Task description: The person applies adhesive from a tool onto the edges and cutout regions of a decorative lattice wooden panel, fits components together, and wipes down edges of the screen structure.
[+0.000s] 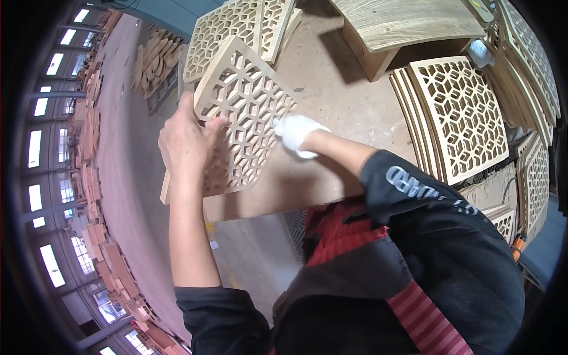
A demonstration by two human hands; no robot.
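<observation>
A pale wooden lattice panel (251,106) with a cut-out geometric pattern stands tilted over the workbench. My left hand (186,139) is bare and grips the panel's left edge, its thumb lying over the lattice face. Against the panel's right side is my right hand (299,135), in a white glove and slightly blurred. Its fingertips are at the lattice, and I cannot make out how they are bent or whether they hold anything.
More lattice panels (222,38) lie at the bench's far left. A stack of them (461,112) sits on the right, beyond which others (532,65) stand. A curved wooden piece (408,23) rests at the back of the bench (322,71). Wooden offcuts (158,56) fill a cart at left.
</observation>
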